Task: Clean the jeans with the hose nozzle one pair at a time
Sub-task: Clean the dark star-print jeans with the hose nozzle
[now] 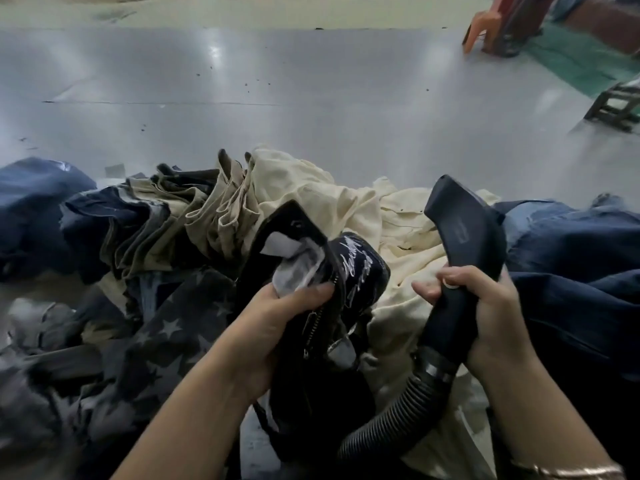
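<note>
My left hand [277, 317] grips a pair of black jeans [353, 271] with white script lettering, by the open waistband, its zip and white pocket lining showing. My right hand [485, 306] holds the black hose nozzle [464, 223] by its neck. The nozzle's wide flat mouth points up and away, to the right of the black jeans and not touching them. A ribbed black hose [391, 420] runs down from the nozzle between my forearms.
Heaped on the grey table [311, 81] lie cream trousers [346, 202], khaki trousers [214, 216], star-patterned jeans [166, 327] and dark blue jeans [581, 258] at right, more denim [34, 202] at left. Stools [498, 26] stand beyond the far right edge.
</note>
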`<state>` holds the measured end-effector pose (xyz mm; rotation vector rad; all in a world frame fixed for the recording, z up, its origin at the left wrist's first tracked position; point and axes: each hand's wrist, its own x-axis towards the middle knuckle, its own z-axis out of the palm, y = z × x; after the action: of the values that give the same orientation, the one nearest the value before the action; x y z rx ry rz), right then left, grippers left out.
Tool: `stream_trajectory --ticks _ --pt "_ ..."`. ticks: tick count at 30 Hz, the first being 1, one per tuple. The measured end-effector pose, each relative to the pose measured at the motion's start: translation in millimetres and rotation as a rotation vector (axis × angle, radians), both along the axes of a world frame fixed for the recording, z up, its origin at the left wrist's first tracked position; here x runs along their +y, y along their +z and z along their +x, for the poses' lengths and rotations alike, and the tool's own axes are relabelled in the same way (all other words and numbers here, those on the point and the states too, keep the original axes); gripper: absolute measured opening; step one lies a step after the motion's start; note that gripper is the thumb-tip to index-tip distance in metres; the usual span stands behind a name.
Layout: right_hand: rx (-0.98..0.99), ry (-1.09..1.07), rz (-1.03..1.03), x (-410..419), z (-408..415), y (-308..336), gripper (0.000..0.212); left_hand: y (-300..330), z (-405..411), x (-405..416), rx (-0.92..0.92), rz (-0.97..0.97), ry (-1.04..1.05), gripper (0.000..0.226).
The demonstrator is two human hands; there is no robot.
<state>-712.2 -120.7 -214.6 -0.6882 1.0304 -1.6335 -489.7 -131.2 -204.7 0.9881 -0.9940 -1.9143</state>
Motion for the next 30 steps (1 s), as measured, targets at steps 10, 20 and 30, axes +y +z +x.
stream_trajectory --ticks 10,20,30 --pt "0.227 0.304 -0.126 33.0 38.3 8.3 0.065 -30.4 -35.2 -11.4 -0.179 -0.042 0.399 0.016" --pt "0.100 0.214 -0.110 14.2 41.7 19.8 0.039 -45.4 -40.0 3.1 -0.379 -0.221 -0.051 0.024" --pt "-0.186 0.278 0.284 -12.9 35.3 -0.6 0.005 -24.5 -22.3 15.5 -0.111 -0.016 0.008 0.031"
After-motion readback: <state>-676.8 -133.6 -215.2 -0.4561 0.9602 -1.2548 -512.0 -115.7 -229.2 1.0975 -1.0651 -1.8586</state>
